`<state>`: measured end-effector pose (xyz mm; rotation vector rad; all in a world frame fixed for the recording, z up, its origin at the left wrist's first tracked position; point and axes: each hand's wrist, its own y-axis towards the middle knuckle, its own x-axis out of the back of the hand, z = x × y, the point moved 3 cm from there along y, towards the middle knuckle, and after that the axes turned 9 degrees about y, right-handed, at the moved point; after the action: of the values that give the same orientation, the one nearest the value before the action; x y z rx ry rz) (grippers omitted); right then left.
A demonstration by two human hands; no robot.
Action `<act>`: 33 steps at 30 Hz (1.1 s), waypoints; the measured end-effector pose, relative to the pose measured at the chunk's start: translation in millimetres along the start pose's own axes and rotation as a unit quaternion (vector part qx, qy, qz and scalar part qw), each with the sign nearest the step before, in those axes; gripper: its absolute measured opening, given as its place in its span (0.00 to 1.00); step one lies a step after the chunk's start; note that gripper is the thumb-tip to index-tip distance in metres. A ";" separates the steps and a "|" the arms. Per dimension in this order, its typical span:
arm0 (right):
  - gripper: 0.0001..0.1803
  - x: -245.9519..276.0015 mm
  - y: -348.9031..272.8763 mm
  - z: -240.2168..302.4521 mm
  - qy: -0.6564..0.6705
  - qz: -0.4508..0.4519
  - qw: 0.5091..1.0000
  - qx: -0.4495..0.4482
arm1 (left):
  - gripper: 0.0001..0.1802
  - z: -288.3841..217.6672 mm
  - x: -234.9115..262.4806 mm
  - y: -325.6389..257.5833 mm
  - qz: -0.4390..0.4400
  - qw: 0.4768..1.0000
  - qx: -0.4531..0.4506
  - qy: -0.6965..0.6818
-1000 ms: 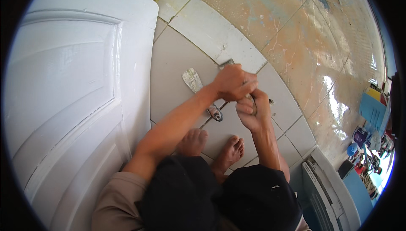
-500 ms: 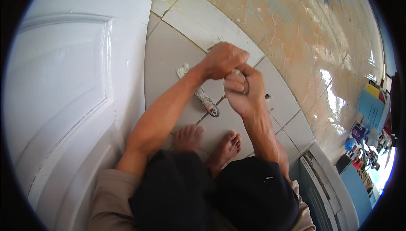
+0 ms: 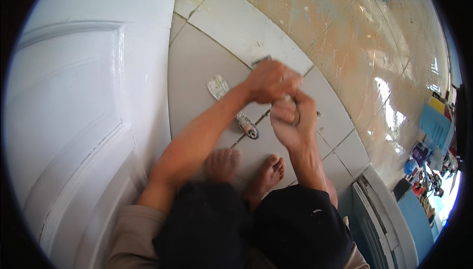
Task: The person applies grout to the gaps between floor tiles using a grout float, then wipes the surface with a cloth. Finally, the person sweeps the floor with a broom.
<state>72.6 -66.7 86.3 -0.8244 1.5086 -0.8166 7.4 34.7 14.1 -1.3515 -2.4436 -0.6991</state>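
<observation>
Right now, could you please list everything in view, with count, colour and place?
Held scraper: 1, grey blade, centre
Loose scraper: 1, whitish blade, left of centre
Tiles: several, greyish beige, underfoot
Floor strip: 1, whitish, upper middle
Glossy floor: 1, stained tan, upper right
Panelled door: 1, white, left
Frame: 1, pale, lower right
Clutter: uncountable, mixed colours, right edge
Sleeves: 2, brown, bottom
Clothed knees: 2, black, bottom
Feet: 2, bare, on the tiles
Left hand: 1, bare, on held scraper, nearer blade
Right hand: 1, bare, on scraper's lower end
</observation>
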 end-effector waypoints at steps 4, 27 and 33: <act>0.10 -44.6 10.9 0.0 0.064 0.012 0.998 -0.014 | 0.16 13.2 8.4 5.9 -0.083 0.995 -0.057 0.017; 0.10 -65.0 12.3 55.4 -0.106 0.117 0.987 -0.003 | 0.16 -33.7 61.2 78.7 -0.096 0.994 0.008 0.052; 0.10 31.5 -29.5 43.2 -0.133 0.063 0.989 0.013 | 0.25 -78.0 17.1 12.0 -0.202 0.969 -0.021 0.139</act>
<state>114.6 -110.6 92.3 -0.7775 1.2963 -0.6046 8.2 11.3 91.4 -0.7047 -2.4964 -0.9631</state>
